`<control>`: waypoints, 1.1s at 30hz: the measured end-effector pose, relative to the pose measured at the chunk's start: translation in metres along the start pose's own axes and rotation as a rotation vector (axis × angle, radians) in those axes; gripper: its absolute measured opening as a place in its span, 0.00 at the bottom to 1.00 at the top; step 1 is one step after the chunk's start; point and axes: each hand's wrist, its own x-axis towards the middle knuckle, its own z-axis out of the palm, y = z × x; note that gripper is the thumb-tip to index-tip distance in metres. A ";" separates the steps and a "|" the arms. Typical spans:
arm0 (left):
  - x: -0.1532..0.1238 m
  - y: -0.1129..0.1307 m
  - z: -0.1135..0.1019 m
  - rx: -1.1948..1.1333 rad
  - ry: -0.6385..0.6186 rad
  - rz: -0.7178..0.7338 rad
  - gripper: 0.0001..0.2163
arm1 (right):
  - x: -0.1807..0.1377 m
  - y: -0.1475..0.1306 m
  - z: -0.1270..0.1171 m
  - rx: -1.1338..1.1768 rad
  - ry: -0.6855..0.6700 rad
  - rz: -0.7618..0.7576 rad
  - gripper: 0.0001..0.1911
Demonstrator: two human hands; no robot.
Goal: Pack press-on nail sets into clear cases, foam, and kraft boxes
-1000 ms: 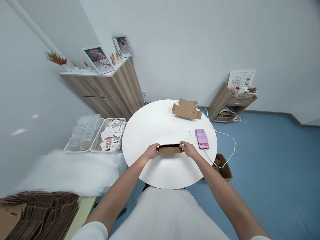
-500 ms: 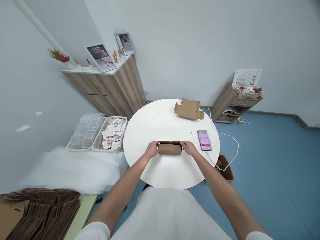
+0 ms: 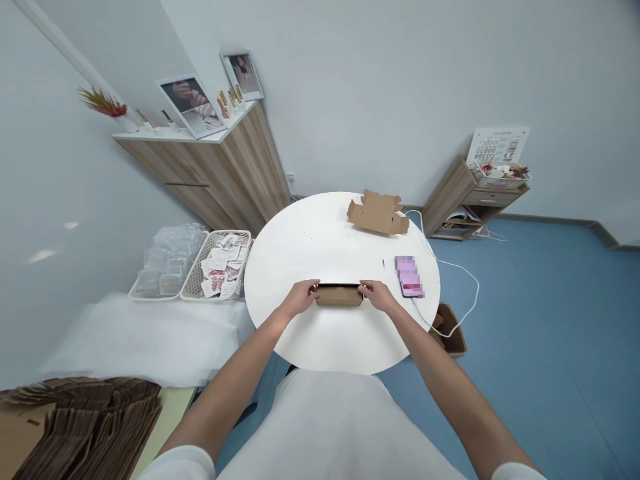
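Note:
A small brown cardboard box (image 3: 340, 296) is held between my two hands over the near middle of the round white table (image 3: 300, 247). My left hand (image 3: 302, 296) grips its left end, fingers bent around the corner. At the opposite end, my right hand (image 3: 376, 294) pinches the upper right corner. A dark gap runs along the box's far upper edge. Farther back on the table lies an unfolded cardboard blank (image 3: 379, 213) with its flaps spread. To the right of my right hand rests a phone (image 3: 409, 277) with a lit pink-purple screen.
A white cable (image 3: 473, 280) loops from the phone past the table edge. Left of the table stand a basket of printed cards (image 3: 185, 288) and a tray of clear plastic boxes (image 3: 173, 257). Stacked flat cardboard (image 3: 95, 427) lies lower left. An open carton (image 3: 456, 343) sits on the floor, right.
The box's top has come down: its inside, visible before, now shows only as a thin dark slit. Both hands remain at its ends. The whole view has shifted slightly.

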 end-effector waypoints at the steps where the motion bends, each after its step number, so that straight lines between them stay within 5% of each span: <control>1: 0.000 -0.001 -0.001 0.005 -0.009 0.014 0.18 | 0.001 0.002 0.000 0.015 -0.015 0.019 0.18; 8: -0.002 -0.007 -0.003 -0.115 -0.067 -0.004 0.19 | 0.000 0.009 -0.003 0.093 -0.086 0.055 0.25; 15: -0.005 -0.014 0.010 -0.454 -0.065 -0.333 0.23 | -0.014 0.011 0.006 0.326 -0.115 0.148 0.21; 28: -0.047 -0.013 0.051 -0.451 -0.038 -0.268 0.11 | -0.051 0.045 0.056 0.411 0.108 0.033 0.15; 33: -0.069 -0.017 0.079 -0.334 0.026 -0.309 0.19 | -0.078 0.065 0.090 0.342 0.227 0.087 0.18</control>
